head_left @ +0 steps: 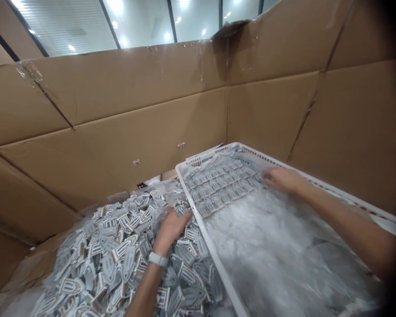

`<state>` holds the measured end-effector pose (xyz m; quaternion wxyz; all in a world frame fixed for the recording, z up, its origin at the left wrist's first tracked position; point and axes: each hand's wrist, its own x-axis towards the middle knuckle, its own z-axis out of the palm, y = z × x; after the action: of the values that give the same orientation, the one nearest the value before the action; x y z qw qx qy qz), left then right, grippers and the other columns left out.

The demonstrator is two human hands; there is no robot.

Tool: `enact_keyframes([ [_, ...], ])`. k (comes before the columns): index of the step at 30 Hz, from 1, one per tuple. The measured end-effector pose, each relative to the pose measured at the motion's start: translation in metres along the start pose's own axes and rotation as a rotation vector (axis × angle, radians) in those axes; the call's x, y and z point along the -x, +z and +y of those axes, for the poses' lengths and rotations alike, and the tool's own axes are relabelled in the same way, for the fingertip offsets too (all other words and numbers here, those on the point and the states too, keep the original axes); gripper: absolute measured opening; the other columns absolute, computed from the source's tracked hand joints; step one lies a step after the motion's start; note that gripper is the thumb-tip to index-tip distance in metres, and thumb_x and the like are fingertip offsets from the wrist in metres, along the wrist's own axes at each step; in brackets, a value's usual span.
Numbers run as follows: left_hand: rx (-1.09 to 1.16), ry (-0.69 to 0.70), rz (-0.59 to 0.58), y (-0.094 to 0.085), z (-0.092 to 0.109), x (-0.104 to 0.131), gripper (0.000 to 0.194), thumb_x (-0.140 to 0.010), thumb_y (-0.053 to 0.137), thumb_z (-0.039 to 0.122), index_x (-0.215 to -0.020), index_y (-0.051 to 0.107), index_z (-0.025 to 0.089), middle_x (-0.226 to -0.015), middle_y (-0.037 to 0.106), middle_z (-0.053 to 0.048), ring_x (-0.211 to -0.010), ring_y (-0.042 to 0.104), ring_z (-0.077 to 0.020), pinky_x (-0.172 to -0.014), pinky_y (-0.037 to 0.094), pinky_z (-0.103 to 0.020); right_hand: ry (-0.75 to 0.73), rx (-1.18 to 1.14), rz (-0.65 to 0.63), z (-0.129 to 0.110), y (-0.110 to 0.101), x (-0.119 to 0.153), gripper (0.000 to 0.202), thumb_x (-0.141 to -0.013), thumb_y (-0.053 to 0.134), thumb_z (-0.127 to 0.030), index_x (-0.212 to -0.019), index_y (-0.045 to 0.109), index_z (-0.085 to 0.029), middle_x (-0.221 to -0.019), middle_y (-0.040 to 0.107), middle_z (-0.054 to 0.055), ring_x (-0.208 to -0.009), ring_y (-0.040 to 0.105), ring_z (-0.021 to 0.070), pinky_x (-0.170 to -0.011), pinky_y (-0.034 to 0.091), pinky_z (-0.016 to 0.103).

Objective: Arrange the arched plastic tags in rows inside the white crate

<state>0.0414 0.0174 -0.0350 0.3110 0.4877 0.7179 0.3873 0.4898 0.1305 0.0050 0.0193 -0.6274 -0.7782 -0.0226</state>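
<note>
— On the left, in the heap of loose grey parts [112,259]: left hand [170,229], palm down, fingers half curled into the pile; grip unclear.

— And far right, inside the white tray [218,259]?

— Right hand [282,178], laid flat on the neat rows of parts [219,185], over clear plastic sheet [277,251]; hold hidden.

1. Loose parts [119,259]: I see a heap of small flat grey-and-white pieces, lying jumbled at all angles, left of the tray.
2. Arranged parts [218,187]: the same pieces, laid flat in neat rows at the tray's far end.
3. Tray [198,220]: white, perforated rim, lined with clear plastic film.
</note>
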Motion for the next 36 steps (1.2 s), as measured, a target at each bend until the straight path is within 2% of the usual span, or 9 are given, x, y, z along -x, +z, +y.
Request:
enact_keyframes([
  [4,-0.051,-0.051,-0.005,0.013,0.005,0.001,0.084,-0.07,0.087,0.062,-0.13,0.059,0.011,-0.136,0.069,-0.036,-0.136,0.064,-0.0516,-0.112,0.048,-0.053,-0.005,-0.014,0.003,-0.004,-0.004,0.002,0.031,-0.102,0.045,-0.025,-0.108,0.074,-0.019,-0.122,0.076,0.013,-0.104,0.069,0.0263,-0.081,0.045,0.034],
  [6,-0.028,-0.056,-0.011,0.016,0.005,0.001,0.087,-0.071,0.088,0.059,-0.135,0.056,0.01,-0.146,0.063,-0.037,-0.142,0.06,-0.0511,-0.117,0.045,-0.054,-0.008,-0.017,0.009,-0.005,-0.006,0.003,0.031,-0.101,0.045,-0.023,-0.108,0.074,-0.018,-0.121,0.076,0.014,-0.105,0.069,0.0271,-0.082,0.046,0.034],
  [11,0.135,-0.019,-0.026,0.017,-0.001,-0.001,0.08,-0.074,0.09,0.04,-0.14,0.054,0.013,-0.155,0.061,-0.026,-0.148,0.058,-0.037,-0.125,0.044,-0.041,-0.002,-0.018,0.007,-0.006,-0.006,0.003,0.03,-0.101,0.046,-0.023,-0.108,0.075,-0.018,-0.122,0.077,0.014,-0.11,0.07,0.0301,-0.084,0.047,0.035],
  [14,0.239,-0.028,-0.028,0.017,-0.006,0.0,0.073,-0.077,0.089,0.034,-0.14,0.055,0.016,-0.15,0.066,-0.02,-0.139,0.065,-0.0314,-0.121,0.047,-0.038,0.006,-0.008,0.001,-0.006,-0.008,0.004,0.031,-0.102,0.045,-0.023,-0.109,0.075,-0.019,-0.122,0.078,0.014,-0.111,0.071,0.0302,-0.085,0.048,0.036],
  [19,0.334,-0.132,-0.016,0.021,-0.006,0.002,0.074,-0.084,0.085,0.028,-0.145,0.046,0.012,-0.133,0.074,-0.021,-0.119,0.073,-0.0298,-0.113,0.053,-0.044,0.02,0.022,-0.01,-0.009,-0.011,0.008,0.031,-0.104,0.045,-0.026,-0.112,0.075,-0.021,-0.124,0.078,0.011,-0.112,0.072,0.0264,-0.085,0.048,0.032],
  [23,0.385,-0.151,0.034,0.027,-0.002,0.005,0.083,-0.078,0.092,0.025,-0.146,0.045,0.012,-0.133,0.073,-0.02,-0.119,0.074,-0.0271,-0.111,0.054,-0.041,0.037,0.061,-0.029,-0.01,-0.01,0.008,0.031,-0.104,0.045,-0.027,-0.107,0.075,-0.021,-0.117,0.079,0.013,-0.11,0.073,0.0299,-0.082,0.049,0.034],
  [26,0.412,-0.159,0.049,0.028,0.0,0.008,0.083,-0.077,0.092,0.024,-0.145,0.047,0.012,-0.127,0.076,-0.018,-0.11,0.076,-0.0259,-0.106,0.057,-0.041,0.03,0.062,-0.031,-0.009,-0.008,0.007,0.032,-0.104,0.044,-0.028,-0.109,0.076,-0.021,-0.116,0.079,0.013,-0.108,0.074,0.0309,-0.082,0.05,0.036],
  [32,0.478,-0.136,-0.015,0.012,0.001,0.018,0.053,-0.081,0.084,0.025,-0.129,0.065,0.012,-0.111,0.081,-0.014,-0.093,0.077,-0.0235,-0.089,0.061,-0.035,0.03,0.027,-0.021,-0.005,-0.005,0.006,0.033,-0.101,0.048,-0.027,-0.113,0.077,-0.021,-0.119,0.079,0.013,-0.109,0.074,0.031,-0.082,0.05,0.036],
  [36,0.534,-0.179,0.01,-0.004,0.001,0.027,0.053,-0.082,0.084,0.032,-0.131,0.068,0.015,-0.118,0.081,-0.012,-0.097,0.079,-0.0227,-0.089,0.062,-0.033,0.043,0.012,-0.016,-0.005,-0.004,0.007,0.034,-0.101,0.047,-0.029,-0.114,0.077,-0.021,-0.118,0.079,0.013,-0.107,0.073,0.0308,-0.081,0.05,0.036],
])
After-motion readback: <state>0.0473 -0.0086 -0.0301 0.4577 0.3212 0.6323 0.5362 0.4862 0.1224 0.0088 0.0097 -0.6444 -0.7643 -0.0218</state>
